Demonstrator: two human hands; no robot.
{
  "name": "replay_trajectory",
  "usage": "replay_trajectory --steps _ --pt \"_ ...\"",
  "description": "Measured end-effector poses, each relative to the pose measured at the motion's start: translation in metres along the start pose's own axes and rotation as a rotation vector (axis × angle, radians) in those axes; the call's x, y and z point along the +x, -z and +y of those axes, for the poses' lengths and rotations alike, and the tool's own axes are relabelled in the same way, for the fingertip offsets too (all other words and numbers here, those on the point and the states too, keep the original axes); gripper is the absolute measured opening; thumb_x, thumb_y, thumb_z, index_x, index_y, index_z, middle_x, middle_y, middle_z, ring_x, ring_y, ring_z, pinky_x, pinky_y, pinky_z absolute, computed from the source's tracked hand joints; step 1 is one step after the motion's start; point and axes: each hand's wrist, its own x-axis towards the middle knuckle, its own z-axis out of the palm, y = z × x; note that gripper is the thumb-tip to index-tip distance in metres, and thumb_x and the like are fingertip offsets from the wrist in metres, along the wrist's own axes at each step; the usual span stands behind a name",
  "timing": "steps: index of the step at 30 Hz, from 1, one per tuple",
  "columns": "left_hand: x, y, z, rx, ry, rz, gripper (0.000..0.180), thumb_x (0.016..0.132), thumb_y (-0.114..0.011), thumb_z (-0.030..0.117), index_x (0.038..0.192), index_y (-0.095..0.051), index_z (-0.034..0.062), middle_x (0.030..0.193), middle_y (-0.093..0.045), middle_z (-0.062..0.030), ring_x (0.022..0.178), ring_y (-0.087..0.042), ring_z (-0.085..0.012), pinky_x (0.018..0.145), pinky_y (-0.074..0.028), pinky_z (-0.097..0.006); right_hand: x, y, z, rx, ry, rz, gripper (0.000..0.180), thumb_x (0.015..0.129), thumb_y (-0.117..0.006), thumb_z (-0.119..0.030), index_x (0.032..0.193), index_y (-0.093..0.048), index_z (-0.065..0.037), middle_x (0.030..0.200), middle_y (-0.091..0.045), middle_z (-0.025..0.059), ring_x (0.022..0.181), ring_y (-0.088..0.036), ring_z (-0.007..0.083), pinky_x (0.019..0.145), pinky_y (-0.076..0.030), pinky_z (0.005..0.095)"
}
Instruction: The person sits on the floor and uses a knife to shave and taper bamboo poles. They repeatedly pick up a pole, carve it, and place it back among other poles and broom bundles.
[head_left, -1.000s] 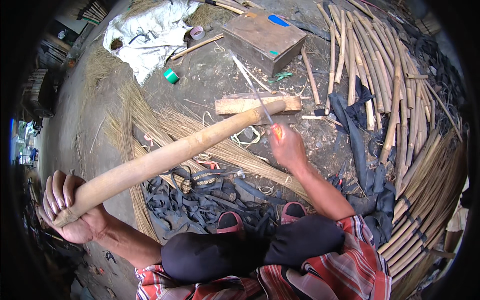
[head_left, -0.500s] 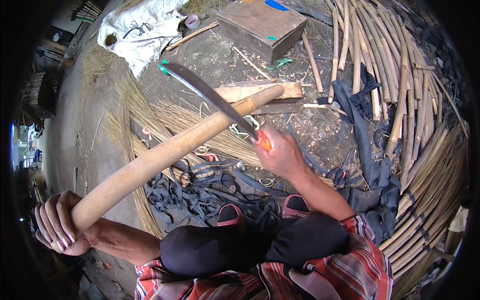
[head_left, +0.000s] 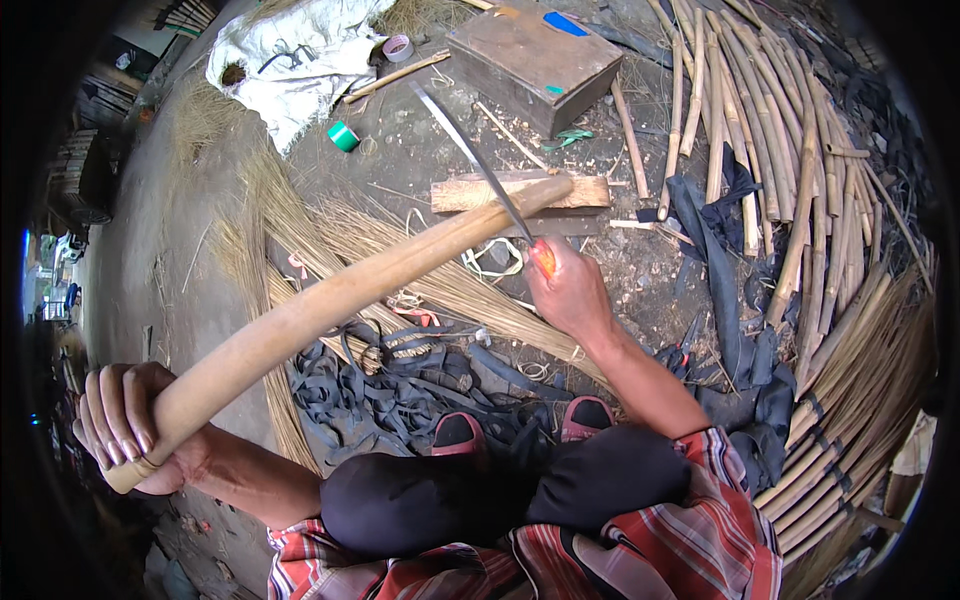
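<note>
My left hand (head_left: 130, 425) is wrapped round the near end of a thick bamboo pole (head_left: 330, 300), whose butt sticks out a little past the fingers. The pole slants up to the right, its far end over a squared wooden block (head_left: 470, 193) on the ground. In my right hand (head_left: 568, 288) is the orange handle of a machete (head_left: 470, 150). Its long, slim blade points up and to the left, crossing the pole near the far end. Whether the edge touches the bamboo I cannot tell.
Bundles of thin straw-like sticks (head_left: 420, 270) and dark rubber strips (head_left: 390, 385) lie below the pole. A wooden box (head_left: 535, 70), a green tape roll (head_left: 343, 136) and a white sack (head_left: 290, 60) are farther off. Bamboo poles (head_left: 790, 130) and bound brooms (head_left: 850, 420) crowd the right.
The machete has shifted right toward the pole's far end, its blade now steeper. The pole has turned slightly, and its butt now shows below my left hand.
</note>
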Motion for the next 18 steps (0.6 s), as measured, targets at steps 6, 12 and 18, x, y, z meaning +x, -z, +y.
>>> replay_trajectory --steps 6,12,18 --pt "-0.001 0.000 0.000 0.025 -0.012 0.045 0.036 0.095 -0.055 0.011 0.060 -0.050 0.0150 0.058 -0.050 -0.0003 0.048 -0.047 -0.0099 0.044 -0.043 -0.023 0.000 0.005 0.003 -0.092 0.095 -0.014 0.016 0.093 -0.067 -0.015 0.102 -0.063 -0.002 0.080 -0.070 0.0206 0.074 -0.072 0.0386 0.065 -0.056 0.0468" --pt "-0.004 -0.001 -0.014 0.100 -0.191 0.026 0.026 0.087 -0.072 0.023 0.078 -0.050 0.0127 0.067 -0.047 0.0000 0.051 -0.048 -0.0099 0.050 -0.044 -0.023 -0.003 0.007 0.014 -0.095 -0.320 -0.111 0.021 0.094 -0.067 -0.015 0.110 -0.061 -0.003 0.079 -0.070 0.0199 0.074 -0.073 0.0347 0.064 -0.056 0.0468" --pt "-0.003 -0.009 -0.002 0.120 -0.076 -0.041 0.031 0.085 -0.078 0.028 0.078 -0.051 0.0142 0.068 -0.049 0.0004 0.052 -0.047 -0.0091 0.052 -0.044 -0.024 -0.005 0.006 0.026 -0.090 -0.193 0.019 0.021 0.094 -0.067 -0.017 0.107 -0.062 -0.001 0.084 -0.071 0.0230 0.076 -0.073 0.0397 0.066 -0.056 0.0485"
